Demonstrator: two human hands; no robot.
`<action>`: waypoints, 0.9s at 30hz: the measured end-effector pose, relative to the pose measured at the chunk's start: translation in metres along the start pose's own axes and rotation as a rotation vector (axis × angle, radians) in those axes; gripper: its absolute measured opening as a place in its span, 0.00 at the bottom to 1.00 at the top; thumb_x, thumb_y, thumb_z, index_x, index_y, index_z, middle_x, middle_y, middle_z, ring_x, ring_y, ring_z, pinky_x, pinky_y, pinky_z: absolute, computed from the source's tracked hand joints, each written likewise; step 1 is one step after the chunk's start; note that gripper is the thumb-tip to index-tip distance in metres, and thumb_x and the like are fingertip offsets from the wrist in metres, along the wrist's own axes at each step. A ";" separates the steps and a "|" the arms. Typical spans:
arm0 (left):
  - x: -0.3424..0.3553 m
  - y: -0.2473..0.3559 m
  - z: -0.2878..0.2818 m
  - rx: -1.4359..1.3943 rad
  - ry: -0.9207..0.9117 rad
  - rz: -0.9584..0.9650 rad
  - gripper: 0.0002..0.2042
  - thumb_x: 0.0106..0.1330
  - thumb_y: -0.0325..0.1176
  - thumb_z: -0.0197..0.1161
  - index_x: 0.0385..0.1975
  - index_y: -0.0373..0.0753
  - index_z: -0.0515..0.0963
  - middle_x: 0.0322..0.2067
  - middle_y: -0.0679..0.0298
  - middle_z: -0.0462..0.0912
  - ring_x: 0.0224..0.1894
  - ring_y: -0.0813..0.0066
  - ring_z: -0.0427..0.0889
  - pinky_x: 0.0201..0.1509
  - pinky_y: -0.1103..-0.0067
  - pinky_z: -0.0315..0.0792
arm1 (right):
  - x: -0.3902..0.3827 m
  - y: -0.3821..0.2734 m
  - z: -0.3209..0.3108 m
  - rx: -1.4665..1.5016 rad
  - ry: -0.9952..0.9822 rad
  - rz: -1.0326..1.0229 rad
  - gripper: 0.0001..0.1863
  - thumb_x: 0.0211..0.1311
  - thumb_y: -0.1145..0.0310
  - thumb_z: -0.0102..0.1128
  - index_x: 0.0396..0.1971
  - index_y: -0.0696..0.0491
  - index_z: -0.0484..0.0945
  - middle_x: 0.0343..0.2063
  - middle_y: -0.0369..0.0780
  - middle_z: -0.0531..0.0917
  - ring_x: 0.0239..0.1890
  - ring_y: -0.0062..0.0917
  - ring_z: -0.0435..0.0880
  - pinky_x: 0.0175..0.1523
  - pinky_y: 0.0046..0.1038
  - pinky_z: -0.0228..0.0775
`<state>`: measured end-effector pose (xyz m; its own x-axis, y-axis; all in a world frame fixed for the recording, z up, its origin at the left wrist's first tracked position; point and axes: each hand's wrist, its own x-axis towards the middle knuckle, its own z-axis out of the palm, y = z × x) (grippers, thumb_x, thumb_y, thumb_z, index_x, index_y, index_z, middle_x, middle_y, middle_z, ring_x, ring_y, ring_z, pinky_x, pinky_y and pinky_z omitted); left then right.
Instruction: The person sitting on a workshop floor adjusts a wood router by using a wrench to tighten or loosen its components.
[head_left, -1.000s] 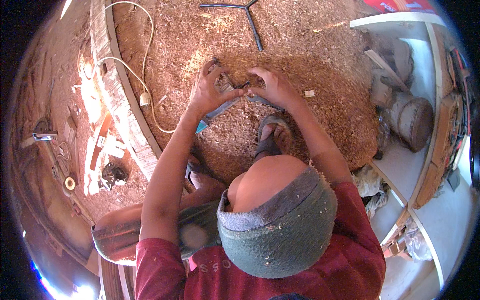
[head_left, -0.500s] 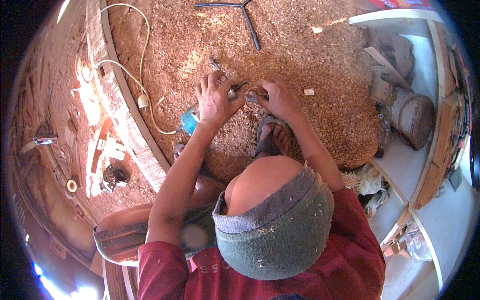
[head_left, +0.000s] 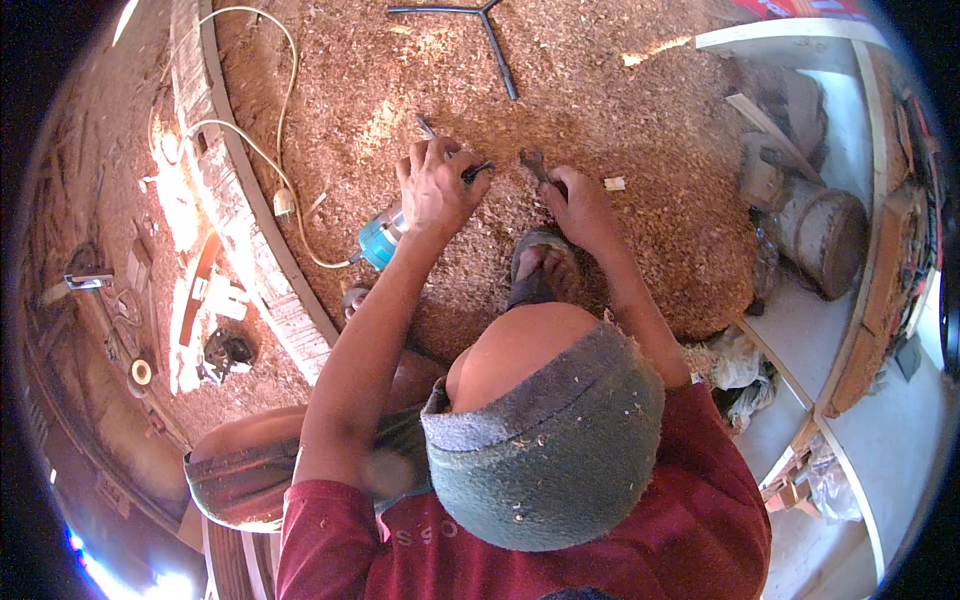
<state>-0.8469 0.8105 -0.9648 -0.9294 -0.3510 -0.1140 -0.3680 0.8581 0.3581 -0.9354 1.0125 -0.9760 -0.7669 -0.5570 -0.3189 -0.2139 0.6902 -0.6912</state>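
Note:
A teal and silver power tool [head_left: 379,242], resembling a router, lies on the wood shavings with a pale cord from its rear. My left hand [head_left: 438,190] has curled fingers gripping its front end, where small dark metal parts poke out. My right hand [head_left: 580,205] grips a dark wrench [head_left: 531,162], its head pointing up and slightly left, a short distance right of the tool's front. My sandalled foot [head_left: 543,262] rests just below, between both forearms.
A black Y-shaped wrench [head_left: 500,55] lies above. At left, a weathered beam [head_left: 250,240] runs beside the cord [head_left: 290,100], with scattered tools and scraps [head_left: 210,300] beyond. At right stand pale boards [head_left: 800,330], a dusty cylindrical container [head_left: 820,240] and wooden offcuts [head_left: 870,340].
My right hand has drawn back rightward and down with the wrench, away from the tool. My left hand has shifted down and right onto the tool, exposing more of its teal end.

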 end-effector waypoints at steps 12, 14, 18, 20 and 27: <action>0.002 0.001 0.000 -0.026 -0.035 -0.023 0.13 0.57 0.45 0.66 0.38 0.49 0.86 0.48 0.64 0.79 0.56 0.60 0.71 0.58 0.60 0.63 | 0.015 0.000 0.026 0.258 -0.140 0.080 0.13 0.68 0.64 0.58 0.38 0.59 0.82 0.22 0.36 0.83 0.25 0.17 0.78 0.32 0.26 0.69; 0.002 0.000 0.001 -0.030 -0.037 -0.024 0.13 0.57 0.45 0.65 0.38 0.48 0.85 0.48 0.64 0.79 0.56 0.60 0.71 0.58 0.60 0.62 | 0.014 0.001 0.027 0.330 -0.116 0.054 0.12 0.68 0.65 0.57 0.39 0.60 0.82 0.23 0.36 0.83 0.25 0.18 0.78 0.32 0.26 0.69; 0.001 0.000 0.001 -0.024 -0.021 -0.016 0.13 0.57 0.45 0.65 0.38 0.48 0.85 0.49 0.64 0.79 0.56 0.59 0.71 0.58 0.59 0.62 | 0.017 0.004 0.035 0.393 -0.048 0.026 0.12 0.68 0.66 0.57 0.40 0.61 0.82 0.23 0.36 0.83 0.26 0.18 0.78 0.32 0.26 0.70; 0.001 0.000 0.001 -0.029 -0.031 -0.017 0.13 0.58 0.45 0.65 0.38 0.48 0.85 0.49 0.64 0.78 0.56 0.59 0.70 0.59 0.59 0.61 | 0.019 0.005 0.039 0.384 -0.093 0.032 0.12 0.69 0.66 0.58 0.41 0.61 0.82 0.23 0.36 0.83 0.26 0.17 0.78 0.31 0.25 0.70; 0.002 -0.001 0.001 -0.032 -0.032 -0.018 0.13 0.57 0.45 0.65 0.38 0.48 0.85 0.49 0.64 0.78 0.56 0.59 0.71 0.59 0.60 0.62 | 0.018 0.008 0.032 0.409 -0.160 0.142 0.18 0.66 0.61 0.61 0.45 0.62 0.81 0.37 0.47 0.86 0.40 0.33 0.85 0.45 0.33 0.75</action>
<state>-0.8486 0.8096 -0.9664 -0.9233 -0.3534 -0.1503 -0.3840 0.8394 0.3847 -0.9314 0.9931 -1.0084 -0.6615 -0.5563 -0.5029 0.1674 0.5442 -0.8221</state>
